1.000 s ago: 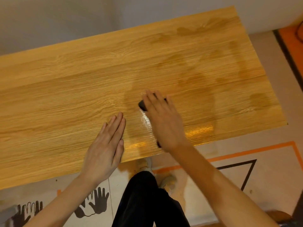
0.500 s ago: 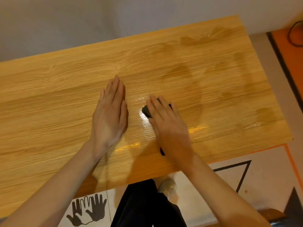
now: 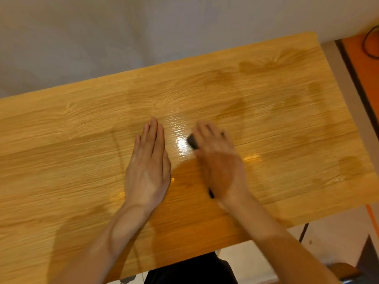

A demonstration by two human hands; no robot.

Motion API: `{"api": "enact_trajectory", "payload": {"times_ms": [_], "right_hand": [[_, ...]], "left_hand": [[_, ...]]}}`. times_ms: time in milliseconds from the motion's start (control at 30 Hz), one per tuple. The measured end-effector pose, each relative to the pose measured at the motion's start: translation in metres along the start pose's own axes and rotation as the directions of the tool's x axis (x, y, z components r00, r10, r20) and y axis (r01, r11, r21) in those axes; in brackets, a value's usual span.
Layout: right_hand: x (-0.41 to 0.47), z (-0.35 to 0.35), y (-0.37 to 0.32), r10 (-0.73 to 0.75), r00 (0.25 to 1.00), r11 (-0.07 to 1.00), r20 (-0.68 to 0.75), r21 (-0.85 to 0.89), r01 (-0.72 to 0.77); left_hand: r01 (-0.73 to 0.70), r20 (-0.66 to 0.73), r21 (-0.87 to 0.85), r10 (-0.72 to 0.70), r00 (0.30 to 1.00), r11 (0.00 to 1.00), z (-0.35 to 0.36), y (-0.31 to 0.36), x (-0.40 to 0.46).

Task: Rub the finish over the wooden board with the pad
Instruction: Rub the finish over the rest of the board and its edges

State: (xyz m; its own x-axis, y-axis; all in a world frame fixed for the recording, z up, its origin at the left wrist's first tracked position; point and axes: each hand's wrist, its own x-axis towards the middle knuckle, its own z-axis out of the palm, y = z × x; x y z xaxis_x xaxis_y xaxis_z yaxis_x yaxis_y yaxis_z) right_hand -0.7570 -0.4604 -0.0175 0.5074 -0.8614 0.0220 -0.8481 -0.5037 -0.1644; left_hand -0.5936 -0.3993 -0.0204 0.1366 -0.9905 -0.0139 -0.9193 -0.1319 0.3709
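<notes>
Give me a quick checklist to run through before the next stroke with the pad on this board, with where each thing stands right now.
1. Pad under the right hand: ok, its dark edge shows beneath the fingers.
2. Pad flat on the wooden board: cannot tell, the hand covers most of it and is blurred.
3. Left hand steadying the board: ok, it lies flat with straight fingers, left of the pad.
4. Left hand out of the wet finish: ok, the glossy patch lies between the hands.
5. Coverage: not ok, the board's left part looks dry and unrubbed.
6. Even finish on the right: not ok, darker blotches show there.
</notes>
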Motion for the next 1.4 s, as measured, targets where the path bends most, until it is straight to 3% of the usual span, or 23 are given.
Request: {"api": "enact_trajectory", "payload": {"times_ms": [67, 133, 200, 267, 367, 467, 533, 600, 700, 767, 833, 933, 1000, 1100, 1167, 1233, 1300, 1400], "right_hand": [[0.000, -0.012, 0.048, 0.151, 0.987, 0.986, -0.054, 0.086, -0.146], [-0.003, -0.025, 0.085, 0.399, 0.914, 0.905, -0.072, 0.194, -0.380], [0.004, -0.024, 0.079, 0.534, 0.838, 0.837, -0.113, 0.212, -0.504], [0.014, -0.014, 0.036, 0.483, 0.868, 0.874, -0.116, 0.128, -0.469], [0.021, 0.007, -0.029, 0.211, 0.973, 0.976, -0.089, 0.065, -0.205], [0.029, -0.001, -0.007, 0.041, 0.999, 0.999, 0.012, -0.026, -0.041], [0.027, -0.009, 0.043, 0.122, 0.993, 0.992, 0.010, -0.015, -0.121], [0.020, -0.021, 0.088, 0.364, 0.930, 0.927, -0.057, 0.114, -0.356], [0.028, -0.024, 0.077, 0.511, 0.854, 0.856, -0.098, 0.154, -0.494], [0.041, -0.013, 0.033, 0.400, 0.913, 0.915, -0.083, 0.094, -0.393], [0.050, 0.000, -0.008, 0.198, 0.980, 0.979, -0.036, 0.055, -0.196], [0.058, -0.001, 0.003, -0.038, 0.999, 0.999, 0.005, 0.008, 0.038], [0.059, -0.009, 0.049, -0.015, 1.000, 1.000, -0.021, 0.002, 0.015], [0.059, -0.027, 0.112, 0.259, 0.966, 0.958, -0.023, 0.138, -0.253], [0.067, -0.026, 0.103, 0.377, 0.925, 0.919, -0.036, 0.138, -0.369], [0.074, -0.017, 0.060, 0.308, 0.950, 0.947, -0.044, 0.113, -0.301], [0.079, -0.006, 0.015, 0.131, 0.990, 0.980, -0.043, 0.159, -0.123], [0.087, -0.004, 0.011, -0.116, 0.993, 0.983, -0.010, 0.144, 0.116]], "left_hand": [[-0.005, 0.011, 0.000, 0.005, 1.000, 1.000, 0.001, -0.001, 0.001], [-0.005, 0.022, -0.008, 0.005, 1.000, 1.000, 0.001, -0.002, 0.001], [0.005, 0.023, -0.027, -0.004, 1.000, 1.000, 0.002, -0.003, 0.002], [0.012, 0.023, -0.037, -0.011, 1.000, 0.999, 0.001, -0.002, 0.003], [0.016, 0.019, -0.055, -0.015, 1.000, 0.998, 0.000, -0.001, 0.002], [0.002, 0.011, -0.071, -0.001, 1.000, 0.997, 0.000, 0.000, 0.002], [0.006, 0.006, -0.085, -0.005, 1.000, 0.996, 0.000, -0.001, 0.001], [0.007, 0.001, -0.088, -0.007, 1.000, 0.996, 0.001, -0.001, 0.001], [0.015, 0.007, -0.073, -0.014, 1.000, 0.997, 0.000, 0.000, 0.002], [0.032, 0.022, -0.057, -0.031, 0.999, 0.998, 0.000, 0.001, 0.003], [0.050, 0.037, -0.032, -0.049, 0.998, 0.998, -0.001, 0.003, 0.003], [0.056, 0.032, -0.027, -0.055, 0.998, 0.998, -0.002, 0.006, 0.003], [0.050, 0.033, -0.035, -0.049, 0.998, 0.998, -0.001, 0.005, 0.002], [0.050, 0.045, -0.017, -0.050, 0.998, 0.999, 0.000, 0.004, 0.002], [0.062, 0.048, -0.004, -0.062, 0.997, 0.998, -0.001, 0.003, 0.004], [0.076, 0.056, 0.004, -0.076, 0.996, 0.997, -0.001, 0.004, 0.005], [0.083, 0.053, 0.005, -0.083, 0.995, 0.997, -0.002, 0.006, 0.005], [0.093, 0.052, -0.008, -0.092, 0.994, 0.996, -0.004, 0.009, 0.006]]}}
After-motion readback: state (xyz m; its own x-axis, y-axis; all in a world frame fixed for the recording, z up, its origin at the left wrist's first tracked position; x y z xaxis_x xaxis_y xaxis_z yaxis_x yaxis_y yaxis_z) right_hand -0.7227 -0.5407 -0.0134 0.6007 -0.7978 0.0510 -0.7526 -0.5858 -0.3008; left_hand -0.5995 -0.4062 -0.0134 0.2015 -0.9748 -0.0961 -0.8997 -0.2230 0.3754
